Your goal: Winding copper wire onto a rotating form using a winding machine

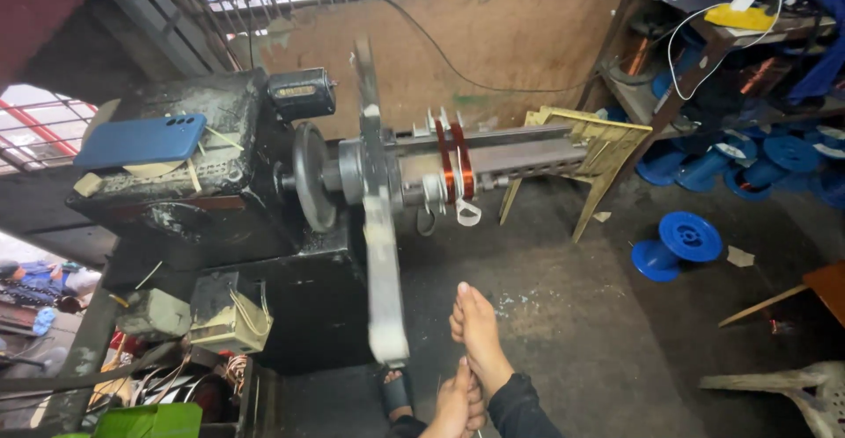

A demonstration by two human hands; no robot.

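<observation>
Workshop floor w/ blue spools (676, 246) at right. Centre: winding machine (264, 191), copper coil (454, 167) on its shaft. Bottom centre: one hand (458, 403), which one unclear, pinches thin wire beside a bare foot (480, 332). Wire probably light, springy, kink-prone; best held loosely between fingertips.

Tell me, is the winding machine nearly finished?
Two bands of copper wire already sit wound on the machine's bar. The long arm looks blurred, so it seems to be turning right now, while a hand is held low beside a bare foot. The pale pegs next to the copper look bare, so more winding probably remains.
</observation>
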